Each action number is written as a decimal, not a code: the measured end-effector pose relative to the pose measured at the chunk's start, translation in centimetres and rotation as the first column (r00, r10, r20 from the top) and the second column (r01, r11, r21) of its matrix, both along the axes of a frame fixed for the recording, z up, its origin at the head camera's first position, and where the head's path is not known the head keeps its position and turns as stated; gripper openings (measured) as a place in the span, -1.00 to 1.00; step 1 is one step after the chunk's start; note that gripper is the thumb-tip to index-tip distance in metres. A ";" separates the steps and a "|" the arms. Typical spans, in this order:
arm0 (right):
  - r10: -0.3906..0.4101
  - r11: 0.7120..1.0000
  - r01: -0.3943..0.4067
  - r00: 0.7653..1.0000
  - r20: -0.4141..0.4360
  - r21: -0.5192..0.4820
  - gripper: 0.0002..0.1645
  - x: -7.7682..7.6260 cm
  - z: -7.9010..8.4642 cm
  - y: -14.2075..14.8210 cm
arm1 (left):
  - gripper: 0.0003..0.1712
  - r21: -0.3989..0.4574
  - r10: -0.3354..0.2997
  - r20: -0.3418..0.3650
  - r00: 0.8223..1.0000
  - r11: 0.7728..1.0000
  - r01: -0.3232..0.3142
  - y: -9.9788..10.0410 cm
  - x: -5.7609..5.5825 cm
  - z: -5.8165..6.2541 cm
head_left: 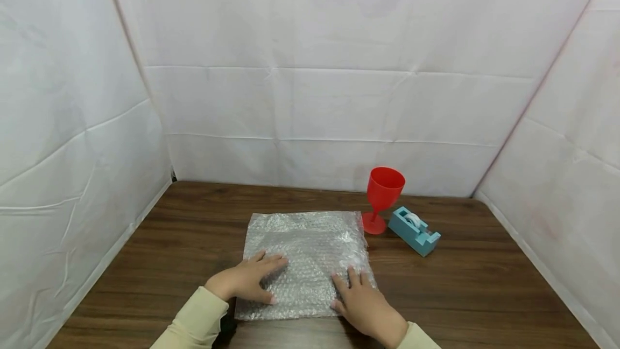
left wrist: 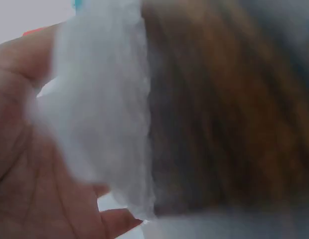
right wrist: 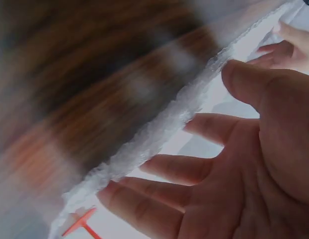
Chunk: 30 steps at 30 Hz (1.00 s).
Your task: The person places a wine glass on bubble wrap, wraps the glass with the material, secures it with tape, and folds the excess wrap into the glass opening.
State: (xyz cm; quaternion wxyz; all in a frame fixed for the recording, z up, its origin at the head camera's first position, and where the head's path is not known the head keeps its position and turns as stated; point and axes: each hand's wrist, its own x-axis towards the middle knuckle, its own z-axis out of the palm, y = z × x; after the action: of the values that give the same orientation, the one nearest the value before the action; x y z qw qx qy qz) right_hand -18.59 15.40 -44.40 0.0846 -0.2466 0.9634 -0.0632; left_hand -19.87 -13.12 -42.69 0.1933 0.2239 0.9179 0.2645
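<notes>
A folded sheet of clear bubble wrap (head_left: pixel 310 252) lies flat on the brown wooden table (head_left: pixel 194 220). My left hand (head_left: pixel 249 279) rests on its left side, fingers spread and straight. On its lower right part lies my right hand (head_left: pixel 360 303), with fingers extended over the sheet's edge area. In the left wrist view, the bubble wrap (left wrist: pixel 104 99) passes in front of the palm. The right wrist view shows the fingertips along the edge of the bubble wrap (right wrist: pixel 144 142), with my left hand (right wrist: pixel 289 50) beyond.
A red plastic goblet (head_left: pixel 385 187) stands upright just behind the wrap's right corner. Right of it sits a light blue tape dispenser (head_left: pixel 414 233) with a roll of tape. White cloth walls (head_left: pixel 315 101) enclose the table at the back and both sides.
</notes>
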 end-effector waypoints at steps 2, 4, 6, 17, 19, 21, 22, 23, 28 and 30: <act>0.003 1.000 -0.002 1.000 -0.029 0.017 -0.29 0.3 0.0 -0.3 | -0.08 0.012 -0.008 0.019 1.000 1.000 0.008 -0.2 -0.4 0.0; 0.010 0.999 -0.008 0.998 -0.061 0.036 -0.30 0.6 0.0 -0.6 | -0.11 0.016 -0.010 0.032 0.999 1.000 0.009 -0.3 -0.6 -0.1; 0.015 0.998 -0.011 0.996 -0.084 0.054 -0.31 0.9 0.1 -0.8 | -0.13 0.016 -0.009 0.042 0.999 1.000 0.009 -0.5 -0.7 -0.1; 0.029 0.993 -0.014 0.992 -0.124 0.120 -0.30 0.6 0.4 -0.6 | -0.19 0.014 0.075 0.050 0.996 0.997 -0.076 0.2 -0.1 0.3; 0.050 0.993 -0.035 0.989 -0.136 0.113 -0.30 0.4 0.6 -0.2 | -0.20 0.002 0.092 0.047 0.995 0.996 -0.092 0.6 0.1 0.5; 0.066 0.996 -0.058 0.989 -0.131 0.066 -0.33 0.0 0.9 0.4 | -0.22 -0.013 0.110 0.047 0.993 0.994 -0.110 1.0 0.2 0.8; 0.071 0.997 -0.067 0.990 -0.123 0.038 -0.34 -0.2 1.0 0.8 | -0.23 -0.025 0.115 0.039 0.993 0.993 -0.114 1.3 0.4 1.0; 0.066 0.998 -0.066 0.992 -0.104 0.007 -0.34 -0.4 1.3 1.1 | -0.24 -0.037 0.119 0.030 0.992 0.992 -0.118 1.6 0.5 1.2; -0.037 0.993 0.030 0.997 -0.062 -0.113 -0.31 -2.1 3.1 3.2 | -0.29 0.006 0.111 -0.072 0.991 0.994 -0.111 3.3 0.8 2.6; -0.085 0.984 0.070 0.992 -0.089 -0.164 -0.29 -3.2 3.9 4.2 | -0.30 0.063 0.100 -0.120 0.988 0.994 -0.093 4.1 0.8 3.3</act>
State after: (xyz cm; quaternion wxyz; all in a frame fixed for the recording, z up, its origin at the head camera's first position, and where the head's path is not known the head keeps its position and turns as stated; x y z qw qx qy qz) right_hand -21.78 19.62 -40.48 0.0158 -0.2176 0.9669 -0.1322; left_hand -19.09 -9.03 -39.43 0.1166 0.2005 0.9299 0.2854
